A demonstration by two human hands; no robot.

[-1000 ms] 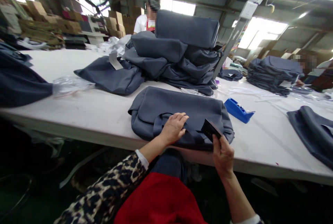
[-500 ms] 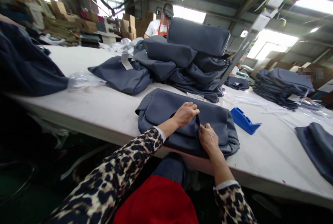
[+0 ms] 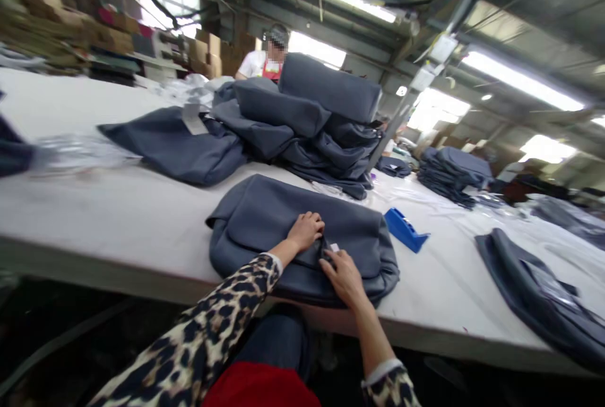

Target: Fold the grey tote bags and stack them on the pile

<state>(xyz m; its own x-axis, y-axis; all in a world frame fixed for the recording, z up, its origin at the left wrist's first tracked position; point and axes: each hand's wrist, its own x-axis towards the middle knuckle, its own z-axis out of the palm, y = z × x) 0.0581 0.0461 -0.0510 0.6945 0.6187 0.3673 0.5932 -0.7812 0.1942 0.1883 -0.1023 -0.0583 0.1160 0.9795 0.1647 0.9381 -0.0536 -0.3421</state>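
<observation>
A dark blue-grey flap bag (image 3: 265,205) lies in front of me at the table's near edge. Over the middle of its flap, my left hand (image 3: 306,230) has its fingers curled at a short dark strap (image 3: 323,248). Just right of it, my right hand (image 3: 344,273) pinches the lower part of the same strap, thumb and fingers bent. A small white label (image 3: 334,247) shows beside the right fingertips. The strap's ends are partly hidden by my hands.
Several blue-grey bags are heaped (image 3: 302,117) behind this one, beside a slanting metal pole (image 3: 390,133). A blue tape dispenser (image 3: 406,230) stands at the right. Another dark bag (image 3: 529,293) lies farther right. A person (image 3: 258,63) stands behind the heap.
Both hands have come down with the strap, which stood raised before and now lies lower against the flap. The white label has come into sight. My view has swung to the right.
</observation>
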